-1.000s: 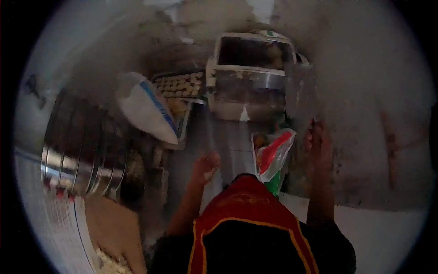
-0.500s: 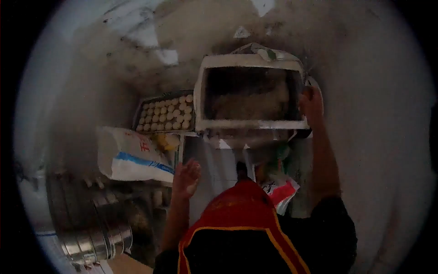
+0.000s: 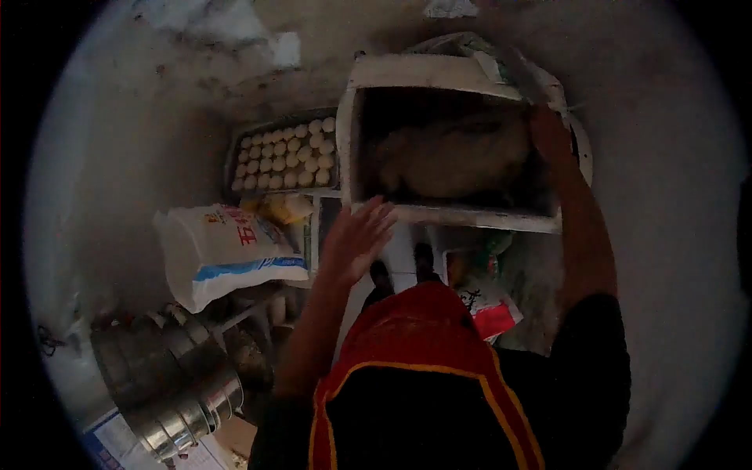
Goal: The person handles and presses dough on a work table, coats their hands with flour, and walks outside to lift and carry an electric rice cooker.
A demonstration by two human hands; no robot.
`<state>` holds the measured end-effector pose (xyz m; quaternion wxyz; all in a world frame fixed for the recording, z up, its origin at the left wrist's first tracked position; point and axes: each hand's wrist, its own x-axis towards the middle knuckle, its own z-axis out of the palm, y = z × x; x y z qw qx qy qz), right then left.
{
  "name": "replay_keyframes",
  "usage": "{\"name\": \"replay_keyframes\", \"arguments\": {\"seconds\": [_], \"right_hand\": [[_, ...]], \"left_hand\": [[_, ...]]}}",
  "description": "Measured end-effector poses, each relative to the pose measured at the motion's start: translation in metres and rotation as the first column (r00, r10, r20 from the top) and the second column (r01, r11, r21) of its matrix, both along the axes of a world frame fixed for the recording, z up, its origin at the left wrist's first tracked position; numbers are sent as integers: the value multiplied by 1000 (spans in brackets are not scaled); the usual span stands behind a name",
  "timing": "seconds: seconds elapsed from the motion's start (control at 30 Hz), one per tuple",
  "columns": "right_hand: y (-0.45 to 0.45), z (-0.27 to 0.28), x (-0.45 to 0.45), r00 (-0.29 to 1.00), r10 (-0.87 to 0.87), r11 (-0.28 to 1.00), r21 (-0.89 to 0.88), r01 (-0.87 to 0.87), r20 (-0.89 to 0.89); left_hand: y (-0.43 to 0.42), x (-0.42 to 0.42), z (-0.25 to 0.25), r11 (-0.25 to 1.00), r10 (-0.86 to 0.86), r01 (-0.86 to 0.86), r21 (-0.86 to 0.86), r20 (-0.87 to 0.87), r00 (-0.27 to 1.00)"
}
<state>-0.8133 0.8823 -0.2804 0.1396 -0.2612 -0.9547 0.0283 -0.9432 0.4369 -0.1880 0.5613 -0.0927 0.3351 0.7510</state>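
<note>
A large white-rimmed box (image 3: 462,218) stands in front of me with a big pale mass that looks like dough (image 3: 454,160) inside. At its inner right side is my right hand (image 3: 551,137), its fingers curled and dark. A long grey strip (image 3: 523,77) extends up from near those fingers; whether they grip it I cannot make out. My left hand (image 3: 356,241) is open at the box's front left corner, fingers stretched out and holding nothing. Left of the box, a tray (image 3: 231,160) carries several rows of round pale dough balls (image 3: 291,158).
A white sack (image 3: 227,251) with red and blue print lies below the tray, beside a yellow bag (image 3: 286,207). Metal pots (image 3: 188,415) are at lower left. A red and white packet (image 3: 495,316) lies below the box. Crumpled plastic (image 3: 470,43) sits behind it.
My left hand has moved up and forward to the box's front edge, its fingers now stretched out. My right hand has gone up along the right side. The view has shifted slightly.
</note>
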Motion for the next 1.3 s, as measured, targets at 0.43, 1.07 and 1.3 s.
{"name": "replay_keyframes", "arguments": {"seconds": [0.43, 1.07, 1.3], "right_hand": [[-95, 79, 24, 979, 9, 976, -211, -53, -205], [-303, 45, -98, 897, 436, 897, -121, -426, 76], [-368, 61, -91, 976, 138, 933, -353, -71, 168]], "left_hand": [[-5, -15, 1, 967, 209, -201, 154, -37, 977], [-467, -407, -82, -12, -1000, -550, -835, -2, 25], [-473, -288, -232, 124, -767, -44, -991, -124, 630]]}}
